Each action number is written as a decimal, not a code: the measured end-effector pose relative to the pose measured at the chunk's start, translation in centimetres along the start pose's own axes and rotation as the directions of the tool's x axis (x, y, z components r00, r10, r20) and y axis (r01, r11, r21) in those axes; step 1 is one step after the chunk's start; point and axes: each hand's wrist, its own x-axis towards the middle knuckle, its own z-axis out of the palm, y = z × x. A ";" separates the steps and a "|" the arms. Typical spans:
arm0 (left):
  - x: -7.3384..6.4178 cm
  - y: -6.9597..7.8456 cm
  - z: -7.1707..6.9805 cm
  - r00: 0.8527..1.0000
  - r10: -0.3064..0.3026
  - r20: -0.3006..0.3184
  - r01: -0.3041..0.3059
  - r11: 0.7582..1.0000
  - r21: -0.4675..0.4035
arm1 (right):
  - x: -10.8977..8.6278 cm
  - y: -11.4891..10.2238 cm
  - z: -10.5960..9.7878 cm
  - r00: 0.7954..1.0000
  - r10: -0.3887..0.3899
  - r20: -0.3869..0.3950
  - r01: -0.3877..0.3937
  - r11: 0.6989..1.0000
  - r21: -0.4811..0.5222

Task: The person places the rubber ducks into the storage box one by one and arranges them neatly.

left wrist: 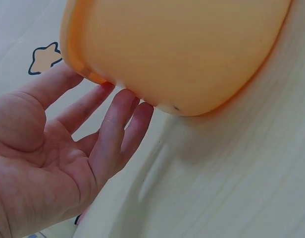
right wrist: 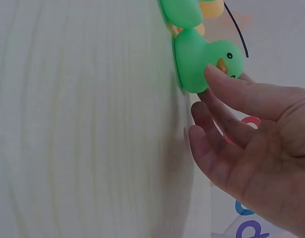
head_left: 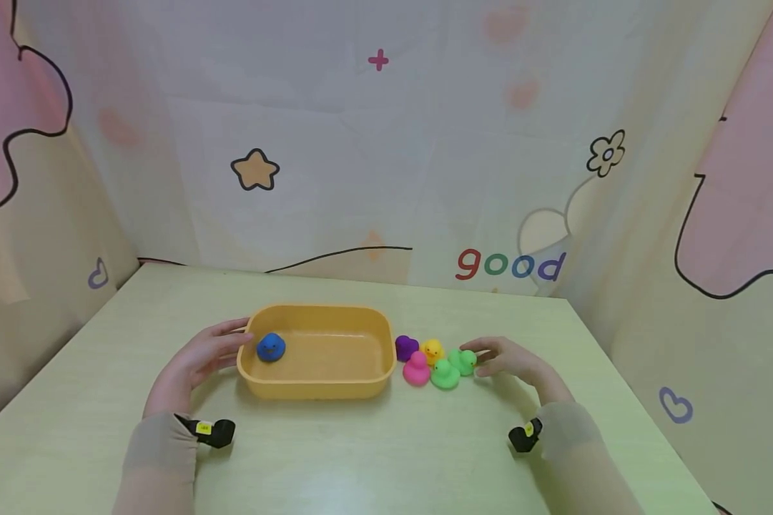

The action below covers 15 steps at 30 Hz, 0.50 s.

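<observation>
A yellow-orange plastic tub (head_left: 315,390) stands on the table with a blue toy duck (head_left: 271,347) inside at its left end. My left hand (head_left: 215,350) holds the tub's left end, thumb over the rim and fingertips (left wrist: 142,111) against the outer wall. To the tub's right, my right hand (head_left: 508,360) has its thumb and fingers around a green toy duck (right wrist: 194,59), the thumb tip by the beak. Beside that duck sit another green duck (head_left: 445,375), a pink duck (head_left: 416,370), a yellow duck (head_left: 432,350) and a purple duck (head_left: 406,347).
The pale wooden table (head_left: 360,458) ends at a printed curtain (head_left: 335,143) behind and on both sides. A black wrist camera (head_left: 215,433) sits on the left wrist and another black camera (head_left: 524,436) on the right.
</observation>
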 end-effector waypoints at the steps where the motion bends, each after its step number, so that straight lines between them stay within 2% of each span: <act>1: 0.0 0.0 0.0 1.000 0.001 0.001 -0.001 1.000 -0.001 | 0.1 0.0 0.0 1.000 0.001 -0.001 -0.001 1.000 -0.004; 15: 0.1 -0.3 -0.2 1.000 0.009 0.008 -0.008 1.000 -0.011 | 0.9 0.4 0.6 0.998 0.051 -0.027 -0.051 0.999 0.018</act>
